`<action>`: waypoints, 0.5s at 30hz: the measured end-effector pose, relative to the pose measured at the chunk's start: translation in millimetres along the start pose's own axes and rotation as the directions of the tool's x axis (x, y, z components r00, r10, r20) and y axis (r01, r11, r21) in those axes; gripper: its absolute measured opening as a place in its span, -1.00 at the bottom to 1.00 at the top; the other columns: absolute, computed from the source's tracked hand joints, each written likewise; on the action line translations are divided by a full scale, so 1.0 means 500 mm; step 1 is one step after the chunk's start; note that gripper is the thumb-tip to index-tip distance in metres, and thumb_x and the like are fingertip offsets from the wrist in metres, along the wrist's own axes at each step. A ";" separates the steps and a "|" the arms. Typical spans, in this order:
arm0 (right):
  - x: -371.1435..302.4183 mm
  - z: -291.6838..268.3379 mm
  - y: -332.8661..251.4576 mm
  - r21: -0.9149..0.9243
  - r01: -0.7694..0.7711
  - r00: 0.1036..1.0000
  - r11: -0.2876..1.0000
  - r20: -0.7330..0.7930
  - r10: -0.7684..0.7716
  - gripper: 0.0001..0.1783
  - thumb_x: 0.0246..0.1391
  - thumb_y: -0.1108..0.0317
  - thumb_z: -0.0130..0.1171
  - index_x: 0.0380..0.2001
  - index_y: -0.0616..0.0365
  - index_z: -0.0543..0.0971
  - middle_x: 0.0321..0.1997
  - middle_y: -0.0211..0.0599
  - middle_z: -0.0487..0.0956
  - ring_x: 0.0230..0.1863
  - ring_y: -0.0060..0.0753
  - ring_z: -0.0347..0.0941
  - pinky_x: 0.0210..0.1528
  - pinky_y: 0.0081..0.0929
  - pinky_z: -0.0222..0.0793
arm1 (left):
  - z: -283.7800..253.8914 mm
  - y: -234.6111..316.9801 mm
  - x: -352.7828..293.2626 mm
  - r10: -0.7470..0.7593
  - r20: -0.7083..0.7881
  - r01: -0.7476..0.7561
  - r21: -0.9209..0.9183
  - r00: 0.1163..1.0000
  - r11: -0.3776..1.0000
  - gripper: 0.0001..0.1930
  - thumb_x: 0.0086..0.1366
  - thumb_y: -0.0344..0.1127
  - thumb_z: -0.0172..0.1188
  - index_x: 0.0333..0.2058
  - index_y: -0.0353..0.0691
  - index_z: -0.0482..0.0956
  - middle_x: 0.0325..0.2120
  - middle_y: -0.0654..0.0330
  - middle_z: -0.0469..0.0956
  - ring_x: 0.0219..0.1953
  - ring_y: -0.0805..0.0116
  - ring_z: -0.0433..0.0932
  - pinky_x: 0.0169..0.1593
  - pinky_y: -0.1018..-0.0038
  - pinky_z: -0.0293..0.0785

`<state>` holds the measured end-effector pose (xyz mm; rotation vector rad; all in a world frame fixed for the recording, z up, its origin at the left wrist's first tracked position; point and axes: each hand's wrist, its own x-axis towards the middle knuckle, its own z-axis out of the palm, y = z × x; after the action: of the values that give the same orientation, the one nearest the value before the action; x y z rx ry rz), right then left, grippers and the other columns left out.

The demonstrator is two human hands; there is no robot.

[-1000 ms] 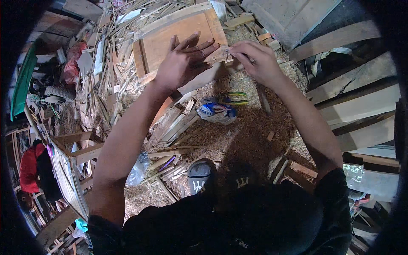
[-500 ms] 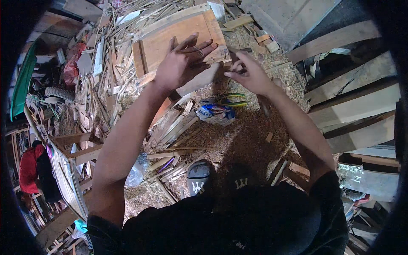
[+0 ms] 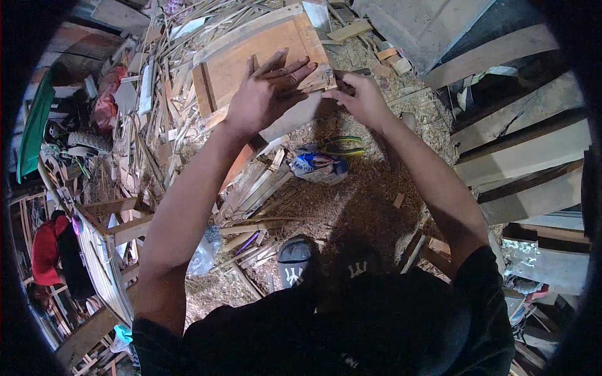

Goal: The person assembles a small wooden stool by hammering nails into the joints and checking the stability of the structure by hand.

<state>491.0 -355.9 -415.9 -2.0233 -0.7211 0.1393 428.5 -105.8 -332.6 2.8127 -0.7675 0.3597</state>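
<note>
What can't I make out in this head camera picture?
In the head view:
Left hand: palm hidden by the hand itself.
Right hand: anything held beside the wooden panel is too small, shadowed.
Blue-and-white packet: any contents hidden by its wrapping.
Grey shoe: heel covered by dark clothing.

The shavings-covered floor (image 3: 367, 207) bears loose wood strips (image 3: 256, 187) and a blue-and-white packet (image 3: 318, 168).

Dim overall, lit from a source out of view: pale wood scraps (image 3: 146, 86) catch cool light while a broad shadow darkens the middle of the floor (image 3: 376, 182). The black shirt (image 3: 351, 319) loses nearly all detail; planks (image 3: 523, 153) bow toward the black fisheye rim.
</note>
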 end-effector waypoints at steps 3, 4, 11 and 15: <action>-0.001 0.000 -0.007 -0.022 0.002 1.000 1.000 0.006 -0.002 -0.66 0.20 0.30 0.37 -0.04 0.26 0.64 -0.33 -0.30 0.68 -0.45 -0.57 0.52 -0.37 -0.48 0.50 | 0.002 -0.005 -0.007 -0.001 0.002 0.001 0.011 1.000 1.000 -0.34 0.33 0.04 0.25 0.38 0.32 0.32 0.34 0.44 0.39 0.46 0.10 0.19 0.43 -0.36 -0.10; -0.002 0.000 0.001 -0.025 -0.001 1.000 1.000 0.003 0.001 -0.66 0.20 0.30 0.37 -0.04 0.26 0.64 -0.33 -0.30 0.68 -0.45 -0.57 0.52 -0.37 -0.48 0.50 | 0.004 -0.003 -0.004 0.006 0.002 -0.006 0.018 1.000 1.000 -0.34 0.33 0.04 0.25 0.38 0.33 0.31 0.34 0.44 0.39 0.46 0.10 0.19 0.43 -0.35 -0.10; -0.005 0.006 0.003 0.007 -0.022 1.000 1.000 -0.011 0.023 -0.62 0.19 0.31 0.38 0.03 0.25 0.62 -0.26 -0.29 0.68 -0.44 -0.56 0.53 -0.39 -0.49 0.51 | 0.002 0.001 -0.004 0.015 -0.009 -0.014 0.027 1.000 1.000 -0.35 0.33 0.03 0.25 0.38 0.33 0.32 0.34 0.45 0.39 0.46 0.11 0.19 0.43 -0.34 -0.09; -0.008 0.003 -0.008 -0.031 -0.063 0.998 0.998 -0.001 0.063 -0.59 0.18 0.32 0.39 0.05 0.24 0.59 -0.22 -0.26 0.67 -0.33 -0.54 0.57 -0.32 -0.50 0.53 | 0.000 0.004 -0.004 0.010 -0.005 -0.009 0.041 1.000 0.999 -0.34 0.32 0.04 0.25 0.38 0.33 0.31 0.34 0.47 0.39 0.46 0.12 0.19 0.43 -0.33 -0.07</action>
<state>485.5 -355.3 -414.2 -2.0766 -0.6636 0.1653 425.9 -106.5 -332.8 2.8464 -0.7814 0.3886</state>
